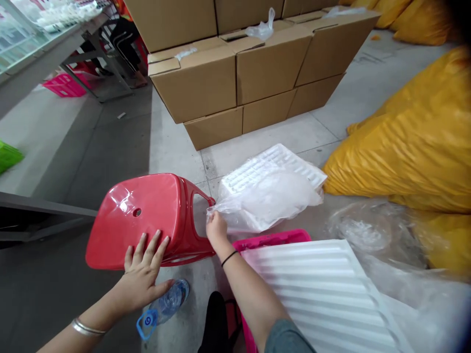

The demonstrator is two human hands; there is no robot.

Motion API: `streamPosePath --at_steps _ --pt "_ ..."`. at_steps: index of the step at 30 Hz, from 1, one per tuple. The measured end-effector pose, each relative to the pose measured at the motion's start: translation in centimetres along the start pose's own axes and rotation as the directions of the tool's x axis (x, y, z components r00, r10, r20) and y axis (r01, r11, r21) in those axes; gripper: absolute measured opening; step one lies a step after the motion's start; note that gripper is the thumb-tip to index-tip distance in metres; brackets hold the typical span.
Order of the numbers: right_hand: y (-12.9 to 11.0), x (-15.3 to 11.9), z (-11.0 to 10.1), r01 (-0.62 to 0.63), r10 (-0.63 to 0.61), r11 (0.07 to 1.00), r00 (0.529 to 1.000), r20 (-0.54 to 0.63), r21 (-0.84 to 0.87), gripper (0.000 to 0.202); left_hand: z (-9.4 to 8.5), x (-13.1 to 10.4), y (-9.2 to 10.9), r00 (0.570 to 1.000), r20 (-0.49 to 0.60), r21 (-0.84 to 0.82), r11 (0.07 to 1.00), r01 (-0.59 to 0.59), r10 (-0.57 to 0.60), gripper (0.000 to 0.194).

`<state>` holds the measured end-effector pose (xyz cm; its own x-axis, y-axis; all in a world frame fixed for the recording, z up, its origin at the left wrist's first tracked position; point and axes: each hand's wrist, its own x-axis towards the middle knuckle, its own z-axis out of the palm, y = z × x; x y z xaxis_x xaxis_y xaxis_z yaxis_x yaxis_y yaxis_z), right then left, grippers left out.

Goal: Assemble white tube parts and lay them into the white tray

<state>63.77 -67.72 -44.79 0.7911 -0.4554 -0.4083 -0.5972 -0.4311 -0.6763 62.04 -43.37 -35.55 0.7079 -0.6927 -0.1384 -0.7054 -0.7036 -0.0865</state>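
Note:
A red plastic stool (147, 201) stands in front of me, tilted in the view, with a small hole in its seat. Flat on the seat's near edge lies my left hand (145, 274), fingers spread, a silver bangle at its wrist. My right hand (216, 229) is closed on the edge of a clear plastic bag (272, 196) beside the stool's legs. The bag lies partly over a white ribbed foam tray (253, 171) on the floor. Below my left hand a large water bottle (172, 299) with a blue handle lies by the stool.
A white ribbed tray (324, 284) rests on a pink crate (272, 239) at my right. Stacked cardboard boxes (198, 83) stand ahead. Yellow sacks (412, 142) and crumpled clear plastic (368, 230) fill the right side. A workbench (55, 49) and a seated person are at upper left.

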Motion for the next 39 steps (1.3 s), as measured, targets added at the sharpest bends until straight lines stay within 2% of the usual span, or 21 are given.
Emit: streamPosePath --at_steps 4,7,8,10,13,14,15,16,18,19,21,24,27,29,30,32,33,34,36,37,39 --pt "-1.3 -1.6 2.2 0.019 -0.021 0.996 0.999 0.029 0.089 0.026 -0.1 0.0 -0.1 1.000 0.029 -0.017 1.000 0.000 0.001 0.093" --pt "-1.8 -3.1 0.9 0.121 -0.125 0.981 0.992 0.021 0.152 0.022 -0.7 0.2 -0.2 0.994 0.103 -0.048 0.998 0.034 -0.029 0.092" --pt "-1.5 -3.6 -0.5 0.170 -0.173 0.971 0.985 0.007 0.170 0.024 -1.0 0.3 -0.3 0.990 0.133 -0.063 0.997 0.048 -0.039 0.092" --pt "-0.2 -4.7 -4.6 0.264 -0.261 0.945 0.964 -0.046 0.193 0.034 -1.7 0.5 -0.4 0.982 0.182 -0.098 0.992 0.074 -0.055 0.088" --pt "4.1 -4.6 -12.3 0.303 -0.270 0.938 0.944 -0.190 0.169 0.060 -3.4 0.9 0.3 0.977 0.190 -0.153 0.980 0.128 -0.098 0.076" --pt "5.8 -3.9 -14.4 0.267 -0.229 0.955 0.942 -0.244 0.132 0.083 -4.0 1.2 0.9 0.980 0.159 -0.172 0.975 0.142 -0.115 0.072" --pt "7.4 -3.0 -16.1 0.149 -0.141 0.989 0.950 -0.278 0.007 0.111 -4.6 1.5 1.7 0.986 0.114 -0.191 0.972 0.138 -0.118 0.070" --pt "8.8 -1.8 -17.1 -0.015 -0.015 0.993 0.967 -0.255 -0.113 0.129 -5.2 1.9 2.7 0.993 0.061 -0.208 0.972 0.112 -0.101 0.068" --pt "10.8 0.6 -17.6 -0.202 0.171 0.938 0.976 -0.132 -0.283 0.138 -6.4 2.9 4.9 0.999 -0.035 -0.232 0.973 0.001 -0.009 0.065" --pt "11.4 1.6 -17.3 -0.236 0.218 0.914 0.972 -0.091 -0.330 0.137 -6.9 3.5 6.0 0.997 -0.066 -0.244 0.968 -0.063 0.048 0.063" --pt "11.9 2.9 -16.4 -0.224 0.213 0.909 0.975 -0.070 -0.352 0.128 -7.6 4.4 7.8 0.987 -0.098 -0.287 0.946 -0.147 0.124 0.060" --pt "11.6 3.5 -16.7 -0.199 0.179 0.917 0.980 -0.089 -0.346 0.098 -7.7 5.1 9.0 0.985 -0.123 -0.395 0.905 -0.160 0.120 0.057" --pt "10.2 3.5 -19.6 -0.188 0.155 0.916 0.981 -0.118 -0.355 0.055 -6.9 5.3 9.3 0.988 -0.140 -0.499 0.857 -0.126 0.064 0.057" --pt "8.5 3.4 -22.1 -0.143 0.091 0.923 0.983 -0.159 -0.358 0.036 -6.3 6.0 9.8 0.989 -0.150 -0.584 0.807 -0.088 0.000 0.060" --pt "7.5 3.4 -23.3 -0.107 0.045 0.929 0.983 -0.179 -0.355 0.030 -6.1 6.8 10.3 0.988 -0.147 -0.644 0.763 -0.058 -0.049 0.064" --pt "5.1 3.0 -24.9 -0.020 -0.058 0.942 0.974 -0.220 -0.336 0.024 -5.8 9.3 11.8 0.977 -0.096 -0.812 0.582 0.035 -0.192 0.080" --pt "3.8 2.7 -25.3 0.024 -0.107 0.946 0.964 -0.242 -0.323 0.026 -5.8 11.1 12.8 0.964 -0.031 -0.900 0.428 0.088 -0.263 0.093" --pt "2.6 2.3 -25.4 0.067 -0.153 0.949 0.952 -0.265 -0.308 0.029 -5.8 13.0 13.8 0.937 0.055 -0.969 0.208 0.133 -0.344 0.108" --pt "0.4 1.1 -24.8 0.151 -0.238 0.947 0.922 -0.306 -0.282 0.033 -6.1 17.0 15.9 0.917 0.114 -0.987 0.059 0.147 -0.383 0.127" --pt "-0.5 0.3 -24.2 0.195 -0.278 0.943 0.909 -0.312 -0.271 0.033 -6.2 19.0 16.9 0.911 0.135 -0.990 -0.013 0.141 -0.390 0.128" --pt "-1.6 -1.3 -22.9 0.294 -0.357 0.925 0.890 -0.283 -0.243 0.030 -6.5 22.4 18.3 0.918 0.147 -0.980 -0.181 0.084 -0.368 0.101"
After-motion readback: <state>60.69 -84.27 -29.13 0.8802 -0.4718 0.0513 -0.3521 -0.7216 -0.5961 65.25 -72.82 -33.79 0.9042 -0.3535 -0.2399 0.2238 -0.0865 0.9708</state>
